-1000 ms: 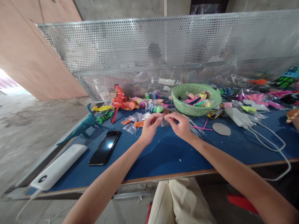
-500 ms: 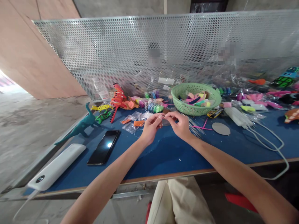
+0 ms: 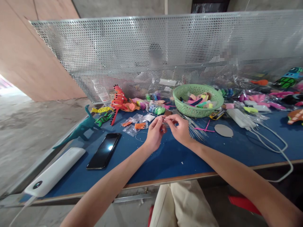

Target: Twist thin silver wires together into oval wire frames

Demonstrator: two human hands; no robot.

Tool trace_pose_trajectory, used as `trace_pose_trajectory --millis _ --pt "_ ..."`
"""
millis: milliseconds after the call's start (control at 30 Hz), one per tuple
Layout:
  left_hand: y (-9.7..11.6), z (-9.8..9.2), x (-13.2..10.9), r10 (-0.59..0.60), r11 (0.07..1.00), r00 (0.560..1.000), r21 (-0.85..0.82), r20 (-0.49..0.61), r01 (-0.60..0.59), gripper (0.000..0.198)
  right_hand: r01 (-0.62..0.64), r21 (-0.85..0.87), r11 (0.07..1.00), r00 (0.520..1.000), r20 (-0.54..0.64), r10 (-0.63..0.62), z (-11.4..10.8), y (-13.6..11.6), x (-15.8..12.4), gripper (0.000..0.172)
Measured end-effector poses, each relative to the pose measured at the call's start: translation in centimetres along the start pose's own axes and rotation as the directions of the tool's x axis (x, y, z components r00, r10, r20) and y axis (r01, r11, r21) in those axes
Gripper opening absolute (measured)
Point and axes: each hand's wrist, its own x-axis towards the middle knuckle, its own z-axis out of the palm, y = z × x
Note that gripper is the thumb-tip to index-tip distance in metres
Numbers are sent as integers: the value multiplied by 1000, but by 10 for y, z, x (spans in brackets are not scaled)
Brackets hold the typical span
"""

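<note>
Blue covers the counter (image 3: 163, 160) where this person works, both bare hands brought together over its middle. The left hand (image 3: 155, 134) and right hand (image 3: 178, 127) meet at the fingertips, thumbs pressed against fingers, each grip closed on what looks like a thin dark piece (image 3: 163, 118). It sits right between the two pinches, above the surface; from where I stand it is too small to identify.

What has just changed is slight: the left hand has dropped a little and turned more upright, its curled fingers now showing beneath the pinch, while the right reaches over close against it. To me that suggests the piece is being adjusted between the fingertips rather than put down, so this fine handling seems unfinished.

Just left of the grip lie orange clay packets (image 3: 140, 125) and a white packet (image 3: 148, 118), with a thin curved strand (image 3: 139, 138) near the left wrist. Thin wires (image 3: 199, 132) fan out just right of the grip, beside crossed pink sticks (image 3: 205, 128) and a grey oval (image 3: 223, 130). Beyond and to the right stands the green basket (image 3: 189, 110); well to the left lies a black phone (image 3: 103, 151).
</note>
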Motion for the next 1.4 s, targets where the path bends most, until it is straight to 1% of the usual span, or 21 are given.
trace_pose_trajectory --millis 133,267,367,467,600,700,967,1100,1200,1400 --pt "-1 2 -1 -15 999 1000 -43 -22 14 32 8 -28 1000 1000 0 -8 2 0 -1 16" --pt "-2 6 -4 14 1000 997 -8 -75 -15 34 40 -44 998 999 9 -39 2 -1 -2 17" --pt "-3 8 -6 12 1000 997 3 -77 -12 35 71 -62 996 997 15 -70 1 -2 -1 16" --pt "-5 6 -6 -12 999 999 -37 -44 10 34 87 -66 994 996 22 -86 0 -3 0 16" --pt "-7 3 -5 -64 991 997 -115 37 67 31 106 -64 992 994 38 -104 -2 -2 1 14" --pt "-6 3 -5 -72 987 995 -140 72 81 29 138 -67 988 990 50 -135 -3 1 3 15" --pt "-3 4 -7 -21 996 998 -80 55 26 29 214 -106 971 975 83 -205 -10 2 7 16" --pt "-1 3 -7 40 999 998 -8 46 -39 31 251 -106 962 966 86 -243 -13 -1 8 14" --pt "-1 1 -7 80 996 995 46 55 -83 30 276 -104 955 959 94 -267 -14 -2 7 16" --pt "0 -1 -5 96 992 993 74 75 -102 30 335 -105 936 941 88 -327 -16 0 8 13"
